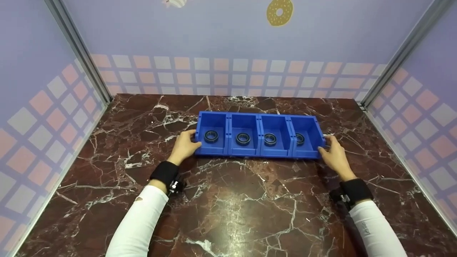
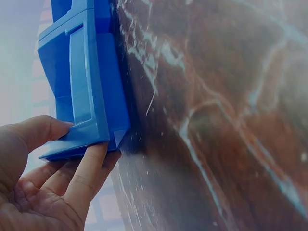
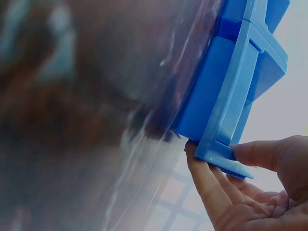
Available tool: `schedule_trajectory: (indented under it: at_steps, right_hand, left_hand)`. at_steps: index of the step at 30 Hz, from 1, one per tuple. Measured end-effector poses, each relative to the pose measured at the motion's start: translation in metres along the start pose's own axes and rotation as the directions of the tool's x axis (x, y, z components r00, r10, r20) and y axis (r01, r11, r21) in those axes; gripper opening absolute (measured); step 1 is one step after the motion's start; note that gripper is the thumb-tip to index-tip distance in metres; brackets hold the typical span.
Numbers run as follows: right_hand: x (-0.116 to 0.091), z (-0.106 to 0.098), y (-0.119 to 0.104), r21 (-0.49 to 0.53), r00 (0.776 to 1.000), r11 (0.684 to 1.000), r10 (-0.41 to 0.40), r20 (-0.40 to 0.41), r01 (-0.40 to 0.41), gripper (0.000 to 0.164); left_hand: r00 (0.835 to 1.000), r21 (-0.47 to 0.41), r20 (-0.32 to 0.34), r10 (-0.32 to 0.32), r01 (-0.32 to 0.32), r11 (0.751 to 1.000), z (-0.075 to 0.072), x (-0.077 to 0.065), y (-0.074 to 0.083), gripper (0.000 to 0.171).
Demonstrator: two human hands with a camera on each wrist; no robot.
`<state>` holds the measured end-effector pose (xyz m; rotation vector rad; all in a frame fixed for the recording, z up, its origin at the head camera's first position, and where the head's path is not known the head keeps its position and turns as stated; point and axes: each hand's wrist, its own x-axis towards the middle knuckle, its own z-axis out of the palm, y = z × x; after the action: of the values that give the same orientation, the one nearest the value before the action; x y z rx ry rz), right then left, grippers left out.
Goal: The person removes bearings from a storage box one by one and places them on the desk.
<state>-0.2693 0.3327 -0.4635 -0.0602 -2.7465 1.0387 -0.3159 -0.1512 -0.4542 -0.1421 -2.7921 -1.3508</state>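
Note:
A row of joined blue storage bins (image 1: 246,152) sits on the marble-patterned table, open fronts facing me. Each compartment has a black ring-shaped bearing in it, such as the leftmost bearing (image 1: 206,137); the rightmost bearing (image 1: 301,139) is partly hidden by a divider. My left hand (image 1: 184,144) grips the left end of the row, its thumb (image 2: 50,130) on the front corner and its fingers against the outer side. At the other end, my right hand (image 1: 335,156) pinches the right wall between thumb (image 3: 257,153) and fingers, which reach around the bin's outside.
Dark red marbled tabletop (image 1: 221,200) spreads in front of the bins. Behind them rises a lilac back wall (image 1: 221,32) with pink and white squares, and similar panels with grey metal posts (image 1: 80,53) stand on both sides.

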Motion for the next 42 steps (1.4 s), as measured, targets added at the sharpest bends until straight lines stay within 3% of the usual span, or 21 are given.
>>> schedule_trajectory:
  at_steps: [24, 42]
  right_hand:
    - [-0.002, 0.019, -0.018, 0.04, 0.998, 0.997, -0.062, -0.015, 0.063, 0.047]
    - [-0.009, 0.02, -0.03, -0.016, 0.997, 0.999, -0.033, 0.072, 0.034, 0.045]
  left_hand:
    - [1.0, -0.008, 0.008, -0.007, 0.007, 1.0, -0.029, -0.011, -0.022, 0.055]
    - [0.998, -0.021, 0.042, -0.044, 0.045, 0.999, -0.04, -0.026, -0.028, 0.057]
